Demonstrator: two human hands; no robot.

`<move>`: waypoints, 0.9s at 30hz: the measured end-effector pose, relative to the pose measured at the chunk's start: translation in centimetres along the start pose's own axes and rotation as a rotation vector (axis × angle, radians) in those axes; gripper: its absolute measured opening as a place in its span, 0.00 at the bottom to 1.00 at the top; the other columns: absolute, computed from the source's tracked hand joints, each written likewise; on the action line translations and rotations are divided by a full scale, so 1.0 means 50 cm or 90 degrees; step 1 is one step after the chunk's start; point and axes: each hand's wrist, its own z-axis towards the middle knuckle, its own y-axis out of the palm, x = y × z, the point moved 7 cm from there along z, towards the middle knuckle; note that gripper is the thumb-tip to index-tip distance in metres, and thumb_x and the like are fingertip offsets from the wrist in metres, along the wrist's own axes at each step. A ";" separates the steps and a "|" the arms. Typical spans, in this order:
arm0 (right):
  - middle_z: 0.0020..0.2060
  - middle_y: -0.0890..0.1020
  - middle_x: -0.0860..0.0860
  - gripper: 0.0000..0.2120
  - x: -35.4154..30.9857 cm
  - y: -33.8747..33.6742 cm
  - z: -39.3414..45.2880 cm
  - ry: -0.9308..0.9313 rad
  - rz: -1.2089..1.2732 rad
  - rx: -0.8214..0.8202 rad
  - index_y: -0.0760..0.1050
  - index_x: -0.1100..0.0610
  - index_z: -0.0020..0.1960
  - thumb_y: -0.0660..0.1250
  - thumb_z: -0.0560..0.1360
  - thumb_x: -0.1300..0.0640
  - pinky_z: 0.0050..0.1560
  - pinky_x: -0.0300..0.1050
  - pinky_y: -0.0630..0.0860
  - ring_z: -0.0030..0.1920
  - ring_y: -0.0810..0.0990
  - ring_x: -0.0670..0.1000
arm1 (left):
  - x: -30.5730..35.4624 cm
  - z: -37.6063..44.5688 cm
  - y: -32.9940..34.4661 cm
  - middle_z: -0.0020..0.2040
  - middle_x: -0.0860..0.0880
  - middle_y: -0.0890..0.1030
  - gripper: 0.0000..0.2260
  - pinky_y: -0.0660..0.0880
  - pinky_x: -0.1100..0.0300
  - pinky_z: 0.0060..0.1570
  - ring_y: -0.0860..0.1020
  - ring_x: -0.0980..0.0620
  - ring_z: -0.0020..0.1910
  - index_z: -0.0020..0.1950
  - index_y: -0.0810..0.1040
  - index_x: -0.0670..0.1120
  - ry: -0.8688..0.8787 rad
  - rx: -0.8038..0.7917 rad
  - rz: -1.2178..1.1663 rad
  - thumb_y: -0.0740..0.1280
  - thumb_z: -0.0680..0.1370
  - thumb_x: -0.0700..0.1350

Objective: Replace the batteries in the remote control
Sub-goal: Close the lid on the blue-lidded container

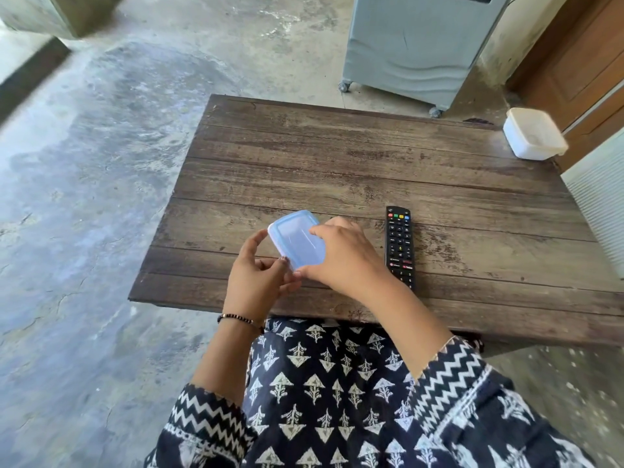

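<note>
A small container with a blue lid (297, 239) sits tilted near the front of the wooden table (337, 157). My right hand (344, 255) lies over its right side, fingers curled around the lid's edge. My left hand (256, 278) touches its near left corner with thumb and fingertips. What the container holds is hidden. A black remote control (400, 246) lies face up, buttons showing, just right of my right hand. No batteries are in sight.
A white lidded plastic box (533, 133) sits at the table's far right corner. Behind the table stands a grey wheeled appliance (415, 45). A wooden door (580, 62) is at the right. Concrete floor lies to the left.
</note>
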 end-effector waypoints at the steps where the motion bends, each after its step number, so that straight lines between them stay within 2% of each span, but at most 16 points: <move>1: 0.61 0.71 0.54 0.35 -0.003 -0.001 0.000 -0.006 -0.010 0.000 0.68 0.56 0.66 0.73 0.65 0.42 0.59 0.45 0.65 0.62 0.66 0.55 | 0.000 0.001 0.004 0.34 0.44 0.77 0.24 0.81 0.59 0.32 0.80 0.52 0.29 0.70 0.63 0.47 -0.005 -0.005 -0.005 0.61 0.76 0.32; 5: 0.62 0.71 0.54 0.35 -0.006 0.000 0.003 -0.019 -0.010 -0.013 0.68 0.57 0.67 0.74 0.65 0.43 0.59 0.45 0.65 0.62 0.66 0.55 | 0.000 0.003 0.014 0.36 0.41 0.77 0.20 0.79 0.60 0.28 0.80 0.54 0.25 0.69 0.64 0.49 -0.032 -0.025 -0.067 0.54 0.79 0.33; 9: 0.61 0.71 0.54 0.35 -0.014 0.004 0.004 -0.029 -0.034 -0.019 0.69 0.57 0.66 0.74 0.65 0.44 0.58 0.45 0.66 0.61 0.66 0.54 | 0.006 0.006 0.006 0.36 0.42 0.78 0.11 0.80 0.59 0.28 0.79 0.55 0.23 0.63 0.67 0.47 -0.025 -0.001 -0.028 0.59 0.80 0.40; 14: 0.58 0.75 0.54 0.35 -0.023 0.005 0.004 -0.041 -0.091 0.024 0.72 0.58 0.64 0.75 0.63 0.42 0.56 0.45 0.67 0.58 0.69 0.54 | 0.009 0.025 -0.005 0.37 0.42 0.78 0.15 0.80 0.57 0.29 0.79 0.53 0.24 0.63 0.67 0.46 -0.019 0.005 0.044 0.62 0.78 0.37; 19: 0.54 0.77 0.53 0.33 -0.032 0.014 0.001 -0.051 -0.134 0.053 0.73 0.58 0.63 0.74 0.64 0.42 0.53 0.44 0.68 0.56 0.71 0.53 | 0.013 0.033 -0.007 0.24 0.50 0.77 0.18 0.82 0.50 0.36 0.80 0.52 0.25 0.66 0.68 0.49 0.010 -0.019 0.123 0.61 0.78 0.36; 21: 0.53 0.77 0.54 0.32 -0.035 0.016 0.003 -0.051 -0.144 0.056 0.73 0.58 0.61 0.74 0.64 0.42 0.52 0.44 0.68 0.55 0.71 0.54 | 0.018 0.032 -0.011 0.24 0.50 0.79 0.17 0.82 0.47 0.39 0.81 0.50 0.27 0.65 0.68 0.49 0.005 -0.024 0.135 0.62 0.77 0.37; 25: 0.53 0.76 0.54 0.30 -0.035 0.026 0.006 -0.044 -0.146 0.060 0.74 0.58 0.59 0.75 0.63 0.42 0.51 0.44 0.68 0.55 0.70 0.54 | 0.022 0.032 -0.013 0.33 0.43 0.80 0.18 0.81 0.58 0.30 0.81 0.54 0.25 0.66 0.68 0.49 -0.018 -0.035 0.153 0.63 0.77 0.37; 27: 0.55 0.76 0.53 0.33 -0.020 0.024 0.006 -0.032 -0.104 0.055 0.73 0.56 0.62 0.75 0.62 0.41 0.52 0.45 0.68 0.56 0.71 0.54 | 0.019 0.032 -0.011 0.35 0.42 0.80 0.18 0.80 0.60 0.27 0.80 0.54 0.24 0.66 0.68 0.49 -0.046 -0.045 0.140 0.63 0.77 0.38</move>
